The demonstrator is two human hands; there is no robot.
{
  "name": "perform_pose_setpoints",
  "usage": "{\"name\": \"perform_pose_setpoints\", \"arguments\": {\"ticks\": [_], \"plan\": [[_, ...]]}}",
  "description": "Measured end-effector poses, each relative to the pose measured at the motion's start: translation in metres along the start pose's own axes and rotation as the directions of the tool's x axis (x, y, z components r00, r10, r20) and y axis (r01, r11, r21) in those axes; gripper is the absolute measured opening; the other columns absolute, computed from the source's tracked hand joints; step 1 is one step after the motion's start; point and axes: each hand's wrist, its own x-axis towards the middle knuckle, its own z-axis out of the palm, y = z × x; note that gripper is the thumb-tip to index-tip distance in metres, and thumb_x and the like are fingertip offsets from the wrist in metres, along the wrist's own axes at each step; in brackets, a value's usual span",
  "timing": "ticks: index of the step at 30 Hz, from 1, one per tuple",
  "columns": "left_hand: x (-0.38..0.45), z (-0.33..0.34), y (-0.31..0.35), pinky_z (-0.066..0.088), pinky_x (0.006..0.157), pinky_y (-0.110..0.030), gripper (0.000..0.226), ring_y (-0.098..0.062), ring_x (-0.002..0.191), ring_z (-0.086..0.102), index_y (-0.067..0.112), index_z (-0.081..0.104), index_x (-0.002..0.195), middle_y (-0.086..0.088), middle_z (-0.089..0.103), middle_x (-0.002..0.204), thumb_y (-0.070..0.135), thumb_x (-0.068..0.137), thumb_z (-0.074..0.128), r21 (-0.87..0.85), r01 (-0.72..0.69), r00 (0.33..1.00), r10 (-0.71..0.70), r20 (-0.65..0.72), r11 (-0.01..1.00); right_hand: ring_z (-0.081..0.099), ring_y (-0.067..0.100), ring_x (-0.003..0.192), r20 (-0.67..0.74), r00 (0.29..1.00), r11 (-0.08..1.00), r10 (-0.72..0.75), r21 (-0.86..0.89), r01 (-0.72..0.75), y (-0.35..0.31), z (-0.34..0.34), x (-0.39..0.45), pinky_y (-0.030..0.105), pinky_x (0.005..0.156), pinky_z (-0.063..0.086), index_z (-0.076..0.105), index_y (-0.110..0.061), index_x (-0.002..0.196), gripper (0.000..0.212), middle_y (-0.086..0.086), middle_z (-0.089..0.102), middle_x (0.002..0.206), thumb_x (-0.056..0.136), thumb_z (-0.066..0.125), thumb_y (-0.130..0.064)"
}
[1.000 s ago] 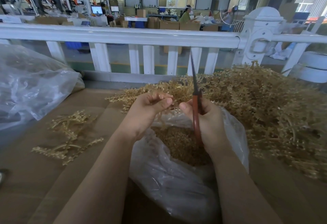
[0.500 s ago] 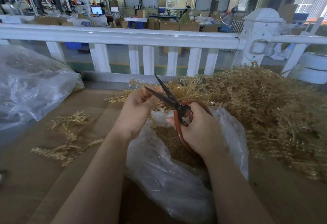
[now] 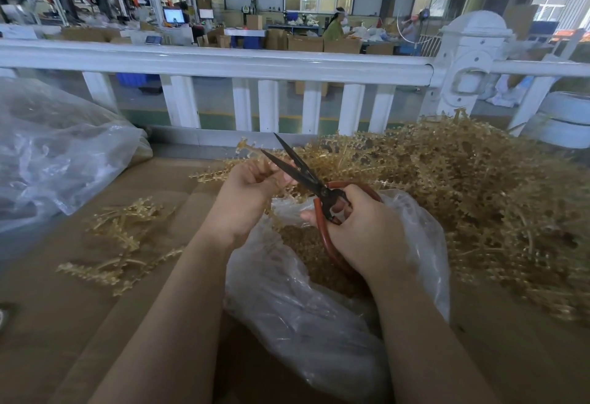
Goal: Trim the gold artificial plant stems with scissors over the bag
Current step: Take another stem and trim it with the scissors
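My left hand (image 3: 252, 193) pinches a gold stem (image 3: 247, 148), my right hand's (image 3: 357, 228) grip holds the open scissors (image 3: 298, 167); blades so near my fingertips (image 3: 287, 178) could nick them.

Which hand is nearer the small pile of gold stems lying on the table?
Left. The left hand is just up and right of the small pile; the right hand, gripping the scissors, is farther right over the bag.

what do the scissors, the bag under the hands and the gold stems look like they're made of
Scissors: dark, matte metal blades, probably steel; glossy red-brown loop handles, perhaps coated.
Bag: thin clear plastic film, crinkled and glinting.
Gold stems: likely moulded plastic with a gold finish, judging by their stiff, uniform sprigs.
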Motion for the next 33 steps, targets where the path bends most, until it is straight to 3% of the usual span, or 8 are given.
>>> {"name": "perform_pose_setpoints", "arguments": {"ticks": [9, 19, 24, 30, 33], "plan": [[0.0008, -0.0016, 0.0011, 0.051, 0.08, -0.018, 0.024, -0.012, 0.087, 0.068, 0.012, 0.075, 0.087, -0.001, 0.075, 0.087, -0.002, 0.094, 0.058, -0.046, -0.018, 0.999, 0.02, 0.026, 0.999, 0.06, 0.005, 0.068, -0.024, 0.999, 0.999, -0.032, 0.034, 0.033, 0.0005, -0.0006, -0.0013, 0.031, 0.061, 0.056, 0.064, -0.021, 0.083, 0.056, -0.011, 0.064, 0.072, 0.076, 0.062, -0.076], [0.0004, -0.0042, 0.0035, 0.048, 0.074, -0.015, 0.014, -0.008, 0.077, 0.065, 0.009, 0.071, 0.084, 0.002, 0.072, 0.078, 0.003, 0.093, 0.063, 0.065, 0.005, 1.0, -0.006, 0.017, 0.998, 0.058, 0.004, 0.065, -0.021, 0.999, 0.999, -0.032, 0.027, 0.033, -0.0009, -0.0027, -0.0015, 0.032, 0.06, 0.056, 0.06, -0.021, 0.076, 0.062, -0.012, 0.062, 0.068, 0.07, 0.053, -0.083], [0.0001, -0.0032, 0.0021, 0.05, 0.078, -0.02, 0.008, -0.016, 0.085, 0.069, 0.002, 0.073, 0.094, -0.013, 0.075, 0.092, 0.004, 0.092, 0.065, 0.162, 0.02, 0.999, -0.024, 0.024, 0.987, 0.06, 0.004, 0.069, -0.009, 0.999, 0.999, -0.036, 0.027, 0.036, -0.0016, -0.0036, -0.0007, 0.033, 0.061, 0.057, 0.06, -0.023, 0.081, 0.061, -0.014, 0.063, 0.074, 0.071, 0.053, -0.082], [-0.0017, -0.0032, 0.0057, 0.051, 0.079, -0.019, 0.01, -0.013, 0.083, 0.068, 0.01, 0.074, 0.088, -0.009, 0.075, 0.088, 0.005, 0.091, 0.065, 0.163, 0.003, 0.999, -0.009, 0.039, 0.987, 0.06, 0.004, 0.065, -0.028, 0.998, 0.998, -0.056, 0.037, 0.057, 0.0014, -0.0008, -0.0017, 0.031, 0.058, 0.056, 0.061, -0.02, 0.077, 0.062, -0.013, 0.063, 0.07, 0.071, 0.055, -0.082], [-0.0019, -0.0043, 0.0065, 0.052, 0.088, -0.031, 0.01, -0.018, 0.085, 0.066, 0.008, 0.073, 0.088, -0.012, 0.073, 0.087, 0.004, 0.092, 0.065, 0.16, 0.008, 0.999, -0.015, 0.046, 0.987, 0.06, 0.0, 0.066, -0.017, 0.999, 0.996, -0.044, 0.071, 0.045, 0.0018, 0.0001, -0.0012, 0.027, 0.06, 0.055, 0.063, -0.023, 0.078, 0.066, -0.016, 0.064, 0.07, 0.067, 0.052, -0.087]]}}
